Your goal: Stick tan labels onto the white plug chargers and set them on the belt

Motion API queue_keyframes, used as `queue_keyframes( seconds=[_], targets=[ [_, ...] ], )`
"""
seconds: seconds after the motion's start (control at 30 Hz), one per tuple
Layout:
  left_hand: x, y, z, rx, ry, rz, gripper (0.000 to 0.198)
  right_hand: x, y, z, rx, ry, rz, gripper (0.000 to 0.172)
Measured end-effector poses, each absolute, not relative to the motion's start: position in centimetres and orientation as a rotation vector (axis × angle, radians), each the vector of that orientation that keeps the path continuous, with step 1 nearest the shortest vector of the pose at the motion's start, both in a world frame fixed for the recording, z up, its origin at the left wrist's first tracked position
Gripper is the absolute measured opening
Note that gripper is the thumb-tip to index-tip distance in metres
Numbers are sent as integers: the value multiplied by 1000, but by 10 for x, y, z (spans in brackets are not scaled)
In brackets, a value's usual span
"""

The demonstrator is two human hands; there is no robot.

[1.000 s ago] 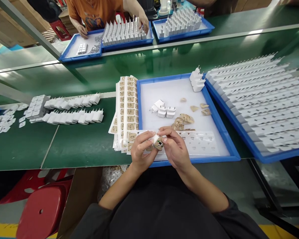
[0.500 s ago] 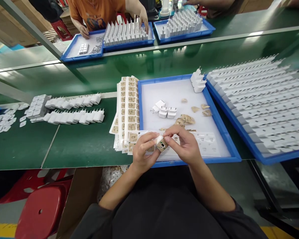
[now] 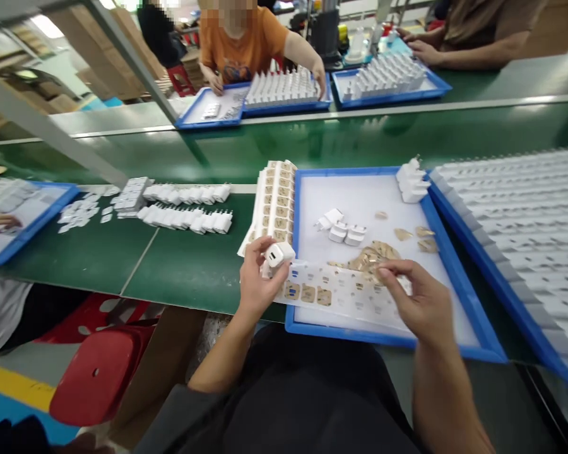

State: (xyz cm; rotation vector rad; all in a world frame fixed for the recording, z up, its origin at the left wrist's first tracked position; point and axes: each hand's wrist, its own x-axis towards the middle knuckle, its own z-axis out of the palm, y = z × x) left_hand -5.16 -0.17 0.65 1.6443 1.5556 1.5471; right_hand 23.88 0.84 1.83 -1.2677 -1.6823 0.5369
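Observation:
My left hand [image 3: 259,280] grips a white charger plug [image 3: 280,253] between thumb and fingers, its port face turned toward me. To the right, my right hand [image 3: 423,302] is closed in a pinch on a piece of tan film [image 3: 372,270], above a pile of crumpled tan film [image 3: 382,249]. Beneath both hands lies a clear sticker sheet [image 3: 345,296] with a few tan stickers left on its near side. It rests across the blue-rimmed tray [image 3: 360,171]. A small group of white charger plugs [image 3: 347,234] sits in this tray, beyond my hands.
Stacked sticker sheets [image 3: 277,202] lie left of the tray. Rows of charger plugs [image 3: 184,217] stand farther left on the green bench. A full tray of plugs [image 3: 515,239] is at right. Co-workers sit across the bench, and another person's hand [image 3: 0,222] shows at far left.
My hands have moved apart. The tan film is off the charger's port face and in my right hand, now over the film pile. My left hand keeps the charger. The view has shifted left.

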Motion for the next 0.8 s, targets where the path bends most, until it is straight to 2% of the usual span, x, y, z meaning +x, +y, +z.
queue_keyframes(
  seconds=[0.1, 0.23, 0.47, 0.8],
  targets=[
    [-98, 19, 9, 1729, 1817, 1509, 32, 265, 24, 9, -1456, -1941, 337, 19],
    [-150, 49, -2, 1992, 2077, 1282, 24, 275, 31, 0, -1500, -1949, 205, 31],
    [-179, 76, -25, 2064, 2371, 977, 18, 266, 26, -5, -1571, -1935, 418, 34],
    [-184, 83, -31, 2027, 2561, 688, 22, 260, 27, 2, -1503, -2014, 371, 29]
  ],
)
